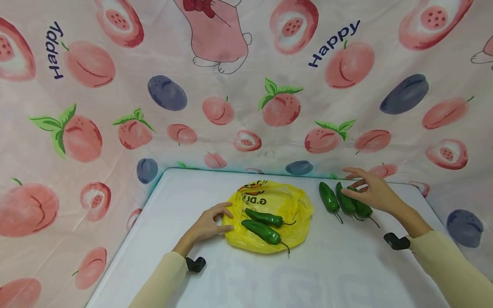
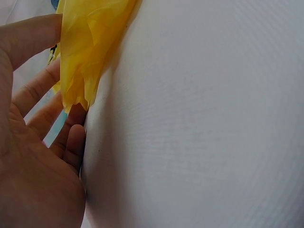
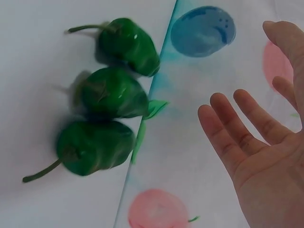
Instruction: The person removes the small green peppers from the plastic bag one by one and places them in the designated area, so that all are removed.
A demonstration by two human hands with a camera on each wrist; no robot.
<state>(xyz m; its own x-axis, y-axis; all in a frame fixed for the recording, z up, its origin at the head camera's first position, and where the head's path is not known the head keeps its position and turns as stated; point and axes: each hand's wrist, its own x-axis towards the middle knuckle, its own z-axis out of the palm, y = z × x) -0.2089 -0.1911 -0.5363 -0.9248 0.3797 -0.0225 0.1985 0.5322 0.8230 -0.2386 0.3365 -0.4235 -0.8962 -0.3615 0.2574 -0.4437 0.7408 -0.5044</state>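
Two green peppers (image 1: 263, 232) lie on a flattened yellow plastic bag (image 1: 296, 196), stems toward the lower right. My left hand (image 1: 210, 221) is at the bag's left edge, thumb and fingers apart. In the left wrist view, the yellow bag (image 2: 88, 47) hides the fingertips, and the left hand (image 2: 35, 114) rests against the white surface. Three more green peppers (image 1: 328, 197) lie side by side to the right of the bag. Over the rightmost ones hovers my right hand (image 1: 371, 190), fingers spread. The right wrist view shows the right hand (image 3: 266, 156) apart from the peppers (image 3: 116, 92), holding nothing.
Everything lies on a white table (image 1: 185, 188). A fruit-print cloth (image 1: 231, 85) hangs behind it and drapes along both sides. The three peppers are near the table's back edge. Black cameras (image 1: 196, 264) are worn on both wrists.
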